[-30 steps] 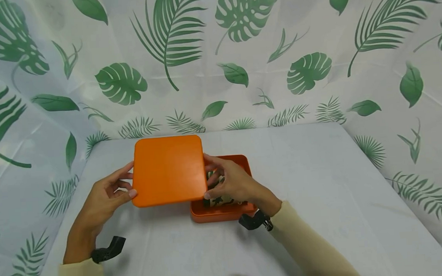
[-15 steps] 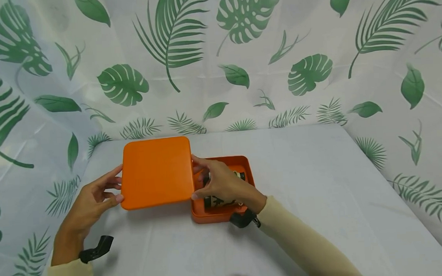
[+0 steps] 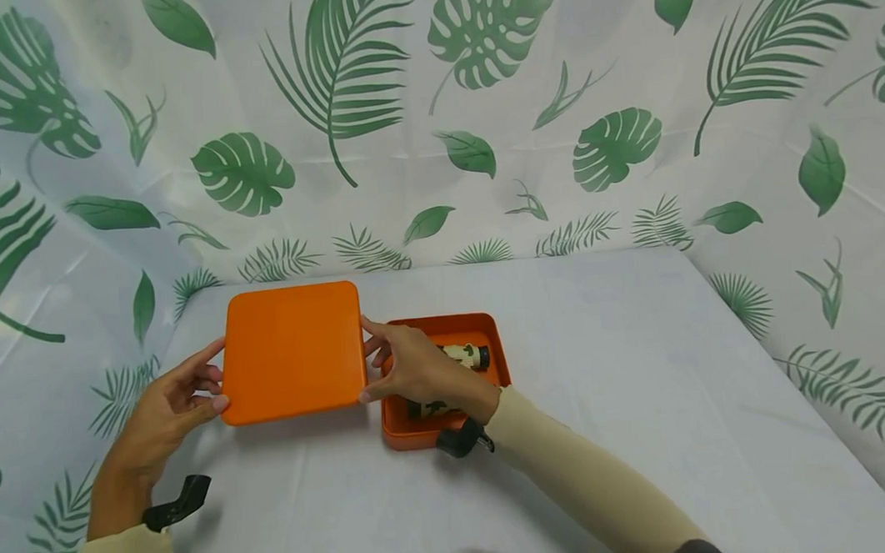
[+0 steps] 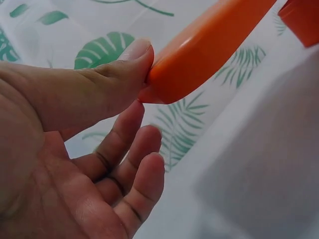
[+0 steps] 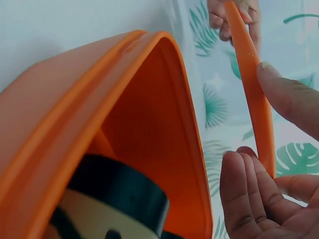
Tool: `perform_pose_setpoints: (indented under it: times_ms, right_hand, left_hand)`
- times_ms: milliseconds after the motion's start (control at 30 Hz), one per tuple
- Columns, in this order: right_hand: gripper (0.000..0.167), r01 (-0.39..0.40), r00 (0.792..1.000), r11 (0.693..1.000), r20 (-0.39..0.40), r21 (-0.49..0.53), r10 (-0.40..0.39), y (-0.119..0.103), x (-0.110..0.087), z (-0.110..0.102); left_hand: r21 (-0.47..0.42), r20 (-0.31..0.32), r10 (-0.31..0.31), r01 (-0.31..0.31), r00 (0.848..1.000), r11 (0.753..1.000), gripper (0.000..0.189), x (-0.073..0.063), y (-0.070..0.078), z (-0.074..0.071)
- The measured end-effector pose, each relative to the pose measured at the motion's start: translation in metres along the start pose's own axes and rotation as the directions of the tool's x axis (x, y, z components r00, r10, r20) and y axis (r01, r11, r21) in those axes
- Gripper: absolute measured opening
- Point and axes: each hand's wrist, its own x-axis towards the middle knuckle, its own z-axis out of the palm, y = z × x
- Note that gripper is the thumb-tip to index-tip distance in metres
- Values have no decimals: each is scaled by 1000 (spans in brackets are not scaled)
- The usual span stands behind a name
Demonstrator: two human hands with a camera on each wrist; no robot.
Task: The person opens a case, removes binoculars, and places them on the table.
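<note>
My left hand (image 3: pixel 160 412) pinches the left edge of a flat orange lid (image 3: pixel 292 351) between thumb and fingers. At the lid's right edge, my right hand (image 3: pixel 425 368) holds it the same way. The lid hangs above the table, left of an open orange box (image 3: pixel 421 439) with rounded corners. Inside the box lie camouflage-patterned tube-like parts (image 3: pixel 465 356) with black ends. My right hand and wrist cover much of them, so I cannot tell whether they are one object. A black end (image 5: pixel 122 186) of one shows close up in the right wrist view.
A white cloth covers the table (image 3: pixel 605 368). Behind it and at both sides hang white curtains (image 3: pixel 513 181) printed with green leaves. Black wrist camera mounts (image 3: pixel 178 503) sit on both wrists, the right one close to the box's front edge.
Both hands have carried the lid left and slightly down, away from above the box. More of the box and its camouflage-patterned contents is uncovered. The box has stayed in place.
</note>
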Motion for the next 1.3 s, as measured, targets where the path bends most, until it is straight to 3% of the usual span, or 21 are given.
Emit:
perform_pose_setpoints:
  times_ms: [133,300,533,800,1167,1300]
  right_hand:
    - [113,-15,1000,1000,1,-7,15,-1,9,5]
    - [112,-21,1000,1000,7,-13,21,-7,17,13]
    - [114,-36,999,998,7,-49,36,-19,27,29]
    - [118,-63,998,989,6,-131,65,-26,33,43]
    - [116,-103,993,969,33,-227,114,-32,40,55]
    - [104,-117,991,955,34,-273,131,-34,42,59]
  left_hand:
    - [-21,-15,-7,7,1000,1000,74,0,-4,-5]
    - [19,-17,-32,32,999,999,73,-3,-8,-15]
    - [-11,4,-101,101,995,995,75,-9,-15,-29]
    - [-46,-8,-187,186,982,981,77,-12,-25,-33]
    - [-42,-2,-183,183,983,982,75,-15,-41,-36]
    - [-14,0,-189,189,982,982,75,-16,-44,-36]
